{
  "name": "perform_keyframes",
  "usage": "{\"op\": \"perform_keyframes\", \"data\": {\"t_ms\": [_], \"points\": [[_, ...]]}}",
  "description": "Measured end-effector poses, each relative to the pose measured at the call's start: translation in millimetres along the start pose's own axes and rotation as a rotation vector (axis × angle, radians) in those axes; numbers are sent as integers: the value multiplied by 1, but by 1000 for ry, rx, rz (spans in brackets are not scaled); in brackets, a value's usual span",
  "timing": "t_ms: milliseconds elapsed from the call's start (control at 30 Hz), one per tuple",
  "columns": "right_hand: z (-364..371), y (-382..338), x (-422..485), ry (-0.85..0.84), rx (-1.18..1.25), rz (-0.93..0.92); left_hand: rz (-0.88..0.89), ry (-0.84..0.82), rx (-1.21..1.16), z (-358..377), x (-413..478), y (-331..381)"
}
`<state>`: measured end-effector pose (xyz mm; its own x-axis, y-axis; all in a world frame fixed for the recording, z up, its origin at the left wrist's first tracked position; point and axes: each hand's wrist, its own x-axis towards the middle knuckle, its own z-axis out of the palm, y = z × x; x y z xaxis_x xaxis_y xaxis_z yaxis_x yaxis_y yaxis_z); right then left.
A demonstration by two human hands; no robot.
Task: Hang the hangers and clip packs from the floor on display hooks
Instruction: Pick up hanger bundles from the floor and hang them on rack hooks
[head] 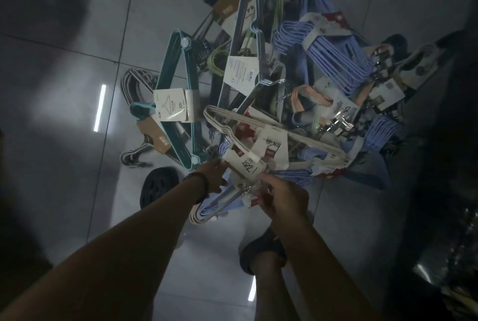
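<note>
A heap of bundled hangers lies on the grey tiled floor (pixel 77 88). Nearest me is a white hanger pack (pixel 258 145) with a red and white paper label. My left hand (pixel 213 176) grips the label end of this pack. My right hand (pixel 282 199) is curled round the metal hooks and label just below it. Under both hands lies a pale blue hanger bundle (pixel 219 207). A teal hanger pack (pixel 178 98) lies to the left, several blue packs (pixel 331 54) to the right, and a grey pack (pixel 245 36) in the middle.
My shoes show on the floor: one dark sole (pixel 159 186) left of my left wrist, the other foot (pixel 261 248) below my right hand. Dark striped hangers (pixel 137 82) lie at the heap's left edge. A dark shelf or fixture (pixel 445 191) stands along the right.
</note>
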<state>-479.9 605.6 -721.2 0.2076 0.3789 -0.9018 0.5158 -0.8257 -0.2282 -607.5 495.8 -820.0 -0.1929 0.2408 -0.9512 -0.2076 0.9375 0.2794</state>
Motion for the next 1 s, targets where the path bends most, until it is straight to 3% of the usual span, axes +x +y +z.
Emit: {"op": "perform_keyframes", "data": {"t_ms": [133, 167, 200, 300, 367, 500, 567, 633, 700, 767, 867, 1000], "points": [[-17, -17, 45, 229, -755, -747, -45, -36, 30, -9, 10, -4], [-22, -25, 66, 227, -959, -857, -56, -34, 24, -8, 13, -8], [-25, -33, 84, 188, -1140, -887, -52, -12, 0, -6, 16, -11], [-31, -47, 124, -47, -1610, -740, 14, 79, -89, 2, 24, -20], [-36, -47, 128, -166, -1798, -737, 30, 117, -100, 4, 24, -21], [-50, -44, 111, -159, -1601, -1087, 54, 253, -26, 3, 14, -26], [-57, -46, 89, -31, -1472, -1311, 79, 358, -69, 6, 3, -30], [-61, -57, 56, 80, -1316, -1378, 136, 441, -68, 13, -10, -40], [-63, -78, 29, 88, -1285, -1338, 139, 485, -174, 22, -18, -54], [-63, -102, 12, -50, -1268, -1195, 121, 451, -527, 26, -41, -51], [-53, -127, 2, -344, -1171, -1037, 24, 189, -1099, 32, -73, -39], [-26, -136, 7, -582, -1121, -845, -5, 7, -1398, 35, -93, -38]]}}
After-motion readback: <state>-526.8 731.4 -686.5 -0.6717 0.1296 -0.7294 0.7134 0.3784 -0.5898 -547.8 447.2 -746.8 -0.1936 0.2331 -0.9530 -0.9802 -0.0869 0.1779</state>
